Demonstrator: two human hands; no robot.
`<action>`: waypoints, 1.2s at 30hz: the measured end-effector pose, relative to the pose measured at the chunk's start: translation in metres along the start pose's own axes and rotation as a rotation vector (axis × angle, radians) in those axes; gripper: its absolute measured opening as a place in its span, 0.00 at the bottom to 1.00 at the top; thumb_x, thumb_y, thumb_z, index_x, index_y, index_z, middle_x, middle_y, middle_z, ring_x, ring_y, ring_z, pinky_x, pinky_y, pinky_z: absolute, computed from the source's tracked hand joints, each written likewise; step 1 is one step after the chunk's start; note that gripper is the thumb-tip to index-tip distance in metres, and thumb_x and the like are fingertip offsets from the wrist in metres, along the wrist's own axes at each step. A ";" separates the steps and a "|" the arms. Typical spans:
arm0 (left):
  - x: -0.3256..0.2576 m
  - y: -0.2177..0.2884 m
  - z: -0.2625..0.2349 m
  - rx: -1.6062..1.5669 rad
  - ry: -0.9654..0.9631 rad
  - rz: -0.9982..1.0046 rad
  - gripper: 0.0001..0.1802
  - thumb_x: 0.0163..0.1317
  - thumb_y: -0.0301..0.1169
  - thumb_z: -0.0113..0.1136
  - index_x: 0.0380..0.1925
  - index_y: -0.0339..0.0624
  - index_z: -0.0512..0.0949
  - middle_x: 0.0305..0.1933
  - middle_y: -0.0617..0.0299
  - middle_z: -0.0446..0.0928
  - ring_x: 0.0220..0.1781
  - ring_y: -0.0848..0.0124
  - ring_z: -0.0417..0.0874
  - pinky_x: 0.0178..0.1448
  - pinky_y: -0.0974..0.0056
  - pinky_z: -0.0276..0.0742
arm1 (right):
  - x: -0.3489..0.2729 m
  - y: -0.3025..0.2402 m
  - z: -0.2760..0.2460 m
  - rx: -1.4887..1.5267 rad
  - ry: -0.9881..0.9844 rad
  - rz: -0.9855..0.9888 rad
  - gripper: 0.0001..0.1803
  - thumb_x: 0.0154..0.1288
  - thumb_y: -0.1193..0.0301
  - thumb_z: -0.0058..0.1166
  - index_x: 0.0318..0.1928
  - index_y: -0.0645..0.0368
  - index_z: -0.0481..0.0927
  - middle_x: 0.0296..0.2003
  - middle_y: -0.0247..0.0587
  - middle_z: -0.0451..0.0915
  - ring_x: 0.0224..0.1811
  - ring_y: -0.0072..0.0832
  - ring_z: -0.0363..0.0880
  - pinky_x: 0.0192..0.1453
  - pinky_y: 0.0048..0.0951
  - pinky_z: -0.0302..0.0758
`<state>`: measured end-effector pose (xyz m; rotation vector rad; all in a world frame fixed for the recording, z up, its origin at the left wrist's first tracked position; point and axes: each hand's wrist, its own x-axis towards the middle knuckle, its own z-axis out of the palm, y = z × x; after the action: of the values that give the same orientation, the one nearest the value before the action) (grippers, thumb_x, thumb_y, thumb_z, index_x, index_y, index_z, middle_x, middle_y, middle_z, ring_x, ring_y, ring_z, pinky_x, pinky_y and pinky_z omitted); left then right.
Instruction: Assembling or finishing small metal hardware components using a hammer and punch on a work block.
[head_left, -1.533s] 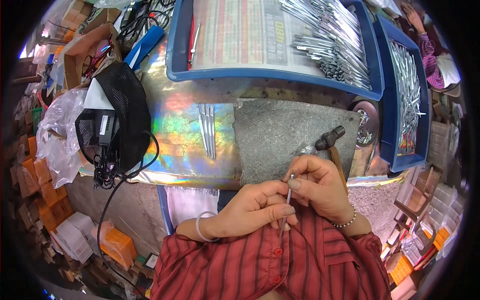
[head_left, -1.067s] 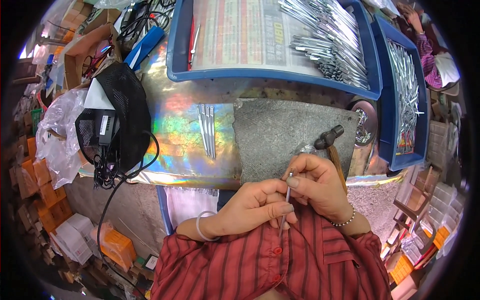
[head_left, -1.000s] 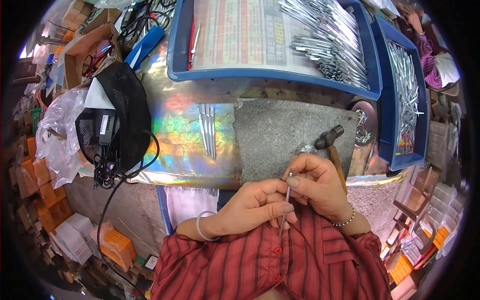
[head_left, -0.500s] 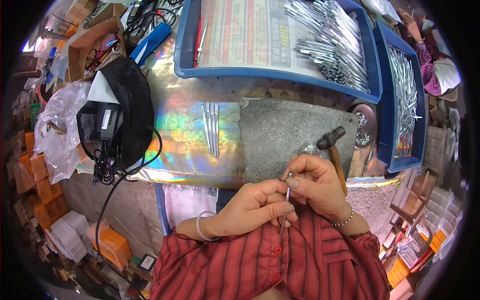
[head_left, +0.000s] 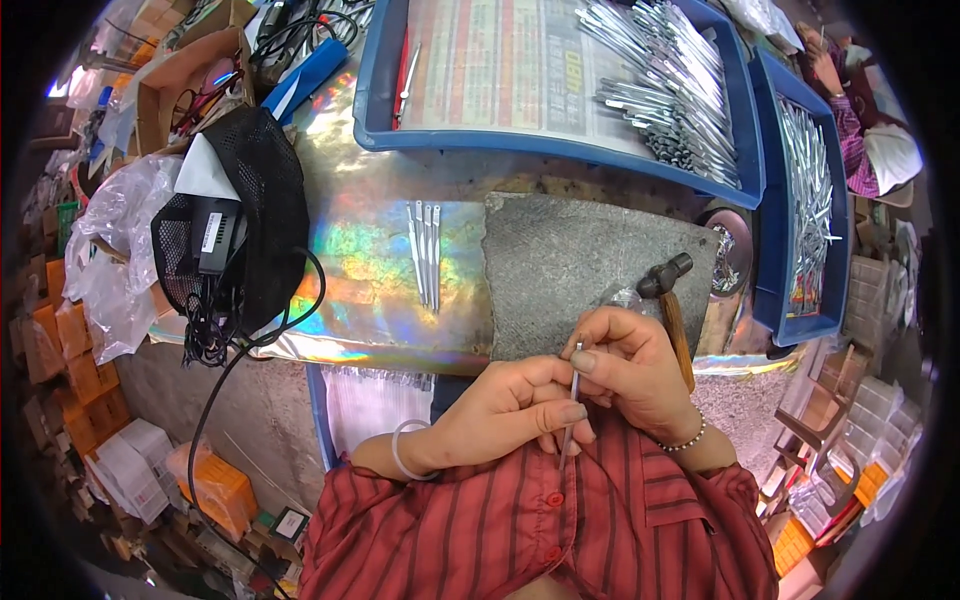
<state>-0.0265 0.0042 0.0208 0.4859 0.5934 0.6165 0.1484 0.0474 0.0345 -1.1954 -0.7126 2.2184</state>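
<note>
Both hands meet close to my chest, below the table's front edge. My left hand (head_left: 515, 405) and my right hand (head_left: 632, 365) pinch one thin metal rod (head_left: 572, 400) that stands nearly upright between their fingertips. Just right of my right hand a small hammer (head_left: 671, 301) with a wooden handle lies on a grey stone slab (head_left: 580, 260). A few similar metal rods (head_left: 425, 250) lie side by side on the shiny iridescent table sheet (head_left: 350, 255), left of the slab.
Two blue trays (head_left: 560, 150) (head_left: 805, 320) at the back and right hold several metal rods. A black mesh bag (head_left: 240, 230) with a cable sits at the left, beside plastic bags (head_left: 110, 260). Cardboard boxes line the floor on both sides.
The hands keep the same grip on the rod, with only slight finger movement. The view has shifted a little, so the table appears slightly lower and to the right.
</note>
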 end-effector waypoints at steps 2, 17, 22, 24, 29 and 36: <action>0.000 0.000 0.000 -0.003 0.000 -0.003 0.10 0.65 0.28 0.49 0.42 0.33 0.68 0.33 0.51 0.80 0.28 0.70 0.82 0.31 0.74 0.76 | 0.001 0.000 0.000 0.003 -0.006 0.000 0.04 0.57 0.78 0.54 0.33 0.63 0.73 0.30 0.35 0.74 0.19 0.13 0.64 0.19 0.13 0.60; -0.008 -0.005 -0.005 -0.064 0.090 0.085 0.15 0.65 0.29 0.47 0.50 0.34 0.65 0.33 0.54 0.78 0.30 0.71 0.80 0.36 0.71 0.77 | 0.002 -0.005 0.004 0.020 0.040 -0.134 0.05 0.59 0.76 0.52 0.34 0.61 0.70 0.27 0.34 0.71 0.16 0.13 0.61 0.16 0.15 0.58; -0.015 -0.009 -0.017 -0.462 0.160 0.336 0.21 0.61 0.32 0.53 0.51 0.33 0.64 0.33 0.55 0.76 0.29 0.69 0.79 0.34 0.70 0.77 | -0.002 -0.002 0.010 0.009 0.058 -0.177 0.05 0.60 0.76 0.50 0.35 0.59 0.68 0.24 0.35 0.70 0.14 0.13 0.58 0.15 0.15 0.57; -0.018 -0.009 -0.016 -0.444 0.199 0.373 0.24 0.59 0.36 0.56 0.50 0.33 0.64 0.33 0.55 0.76 0.29 0.68 0.80 0.34 0.70 0.76 | -0.002 0.001 0.013 0.026 0.042 -0.161 0.05 0.60 0.76 0.51 0.35 0.60 0.69 0.23 0.35 0.70 0.14 0.13 0.59 0.15 0.15 0.58; -0.022 -0.020 -0.019 -0.343 0.395 0.493 0.13 0.62 0.32 0.52 0.42 0.33 0.71 0.33 0.58 0.74 0.25 0.71 0.76 0.32 0.71 0.74 | 0.000 0.014 0.013 -0.236 -0.128 -0.119 0.11 0.57 0.78 0.55 0.41 0.63 0.71 0.28 0.32 0.73 0.20 0.11 0.66 0.21 0.13 0.62; -0.042 0.026 -0.065 0.281 0.710 0.642 0.13 0.64 0.35 0.51 0.39 0.35 0.74 0.29 0.66 0.75 0.29 0.80 0.74 0.31 0.73 0.71 | -0.023 -0.004 0.002 -0.885 0.053 -0.399 0.14 0.55 0.81 0.52 0.44 0.62 0.73 0.34 0.31 0.73 0.30 0.12 0.70 0.34 0.14 0.67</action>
<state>-0.1063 0.0106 0.0039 0.7344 1.2243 1.3523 0.1587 0.0350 0.0518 -1.3109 -1.8355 1.5362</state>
